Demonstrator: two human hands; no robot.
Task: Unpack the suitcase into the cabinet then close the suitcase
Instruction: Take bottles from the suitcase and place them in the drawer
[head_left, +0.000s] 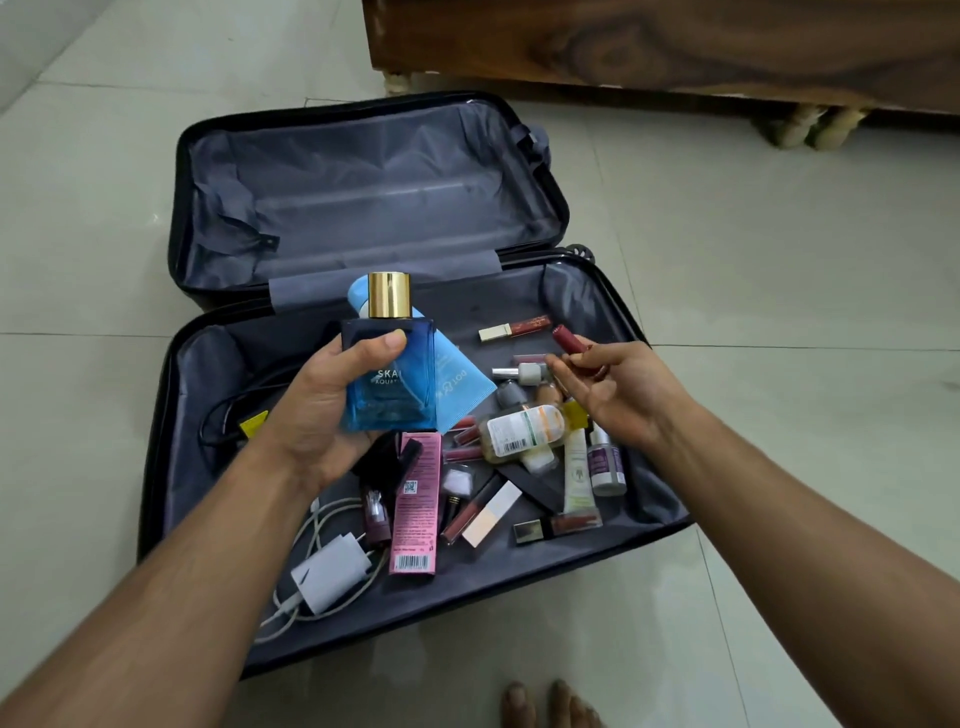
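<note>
A dark suitcase (171, 395) lies open on the floor, its grey-lined lid (363, 187) folded back. My left hand (327, 410) grips a blue perfume bottle with a gold cap (387, 358) together with a light blue tube (457, 384), above the near half. My right hand (618, 389) pinches a dark red lipstick tube (569, 340) over the suitcase's right side. Below lie several cosmetics: a clear bottle (524, 431), a pink box (415, 509), lip glosses and a white charger with cable (332, 571).
A wooden cabinet (675, 47) on short legs stands at the back right on the pale tiled floor (779, 260). My bare toes (550, 701) show at the bottom edge, just in front of the suitcase.
</note>
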